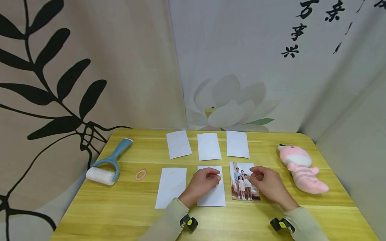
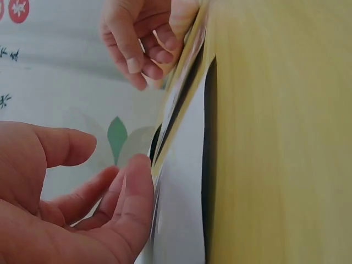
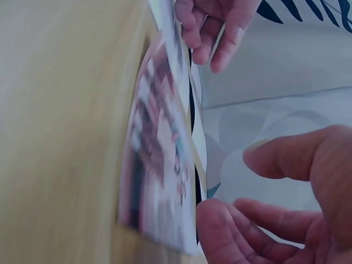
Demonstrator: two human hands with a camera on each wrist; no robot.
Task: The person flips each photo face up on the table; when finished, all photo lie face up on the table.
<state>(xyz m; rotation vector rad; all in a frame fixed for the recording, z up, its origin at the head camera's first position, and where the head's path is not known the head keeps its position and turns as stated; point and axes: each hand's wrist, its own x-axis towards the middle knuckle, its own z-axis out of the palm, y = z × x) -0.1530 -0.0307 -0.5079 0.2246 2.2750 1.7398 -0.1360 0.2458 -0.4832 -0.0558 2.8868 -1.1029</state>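
My left hand (image 1: 202,183) hovers over a white card (image 1: 211,200) in the near row, fingers loosely bent. In the left wrist view its thumb and fingers stand apart with nothing between them. A family photo (image 1: 241,192) lies picture side up at the right end of that row. Over the photo's right edge is my right hand (image 1: 268,183), which covers part of it. The right wrist view shows a gap between that hand's thumb and fingers (image 3: 217,228), and they hold nothing. Another white card (image 1: 170,188) lies to the left of the left hand.
Three white cards (image 1: 209,147) form a far row near the table's back edge. At the left lie a lint roller (image 1: 101,175) with a blue handle and a small pink ring (image 1: 144,173). A pink plush toy (image 1: 304,170) lies at the right. Curtains (image 1: 144,67) hang behind the wooden table (image 1: 120,214).
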